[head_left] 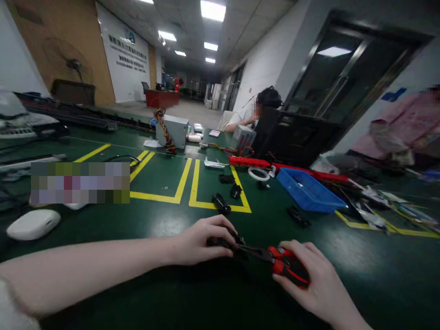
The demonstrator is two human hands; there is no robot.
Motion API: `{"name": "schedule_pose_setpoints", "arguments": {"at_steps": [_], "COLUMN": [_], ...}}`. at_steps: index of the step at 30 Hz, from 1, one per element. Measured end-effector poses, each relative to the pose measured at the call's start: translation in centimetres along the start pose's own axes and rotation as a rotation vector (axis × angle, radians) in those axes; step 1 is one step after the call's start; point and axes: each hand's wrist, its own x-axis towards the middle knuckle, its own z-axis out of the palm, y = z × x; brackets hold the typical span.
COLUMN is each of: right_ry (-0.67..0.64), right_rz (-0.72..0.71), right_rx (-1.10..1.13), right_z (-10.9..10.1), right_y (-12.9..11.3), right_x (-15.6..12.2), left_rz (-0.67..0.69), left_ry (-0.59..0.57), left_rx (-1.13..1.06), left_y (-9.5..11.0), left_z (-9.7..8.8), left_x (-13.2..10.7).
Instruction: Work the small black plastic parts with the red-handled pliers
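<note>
My left hand is closed around a small black part, most of it hidden by the fingers; its exact kind does not show. In my right hand is a pair of red-and-black needle-nose pliers, gripped by the handles. The jaws point left and meet the black part at my left fingertips. Just beyond my left hand lies a black part, with two more black parts near it. Another black piece rests farther right on the green table.
A blue tray stands at the right, beside a white ring and a red strip. A power supply with coloured wires is at the back. A white mouse-like object lies left. Two other people are beyond the table.
</note>
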Motion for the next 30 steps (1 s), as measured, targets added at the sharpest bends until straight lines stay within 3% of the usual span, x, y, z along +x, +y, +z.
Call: {"name": "schedule_pose_setpoints", "arguments": {"at_steps": [14,30], "right_ry": [0.018,0.057], "right_rz": [0.070,0.109], "right_rx": [0.065,0.096], "right_z": [0.43,0.25], "right_y": [-0.71,-0.63], "right_x": [-0.15,-0.23], "left_rz": [-0.045,-0.019], "left_ry": [-0.113,-0.041], "left_rx": [-0.039,-0.026], "left_y": [0.59,0.55], "left_z": [-0.35,-0.41], "left_x": [0.00,-0.03]}}
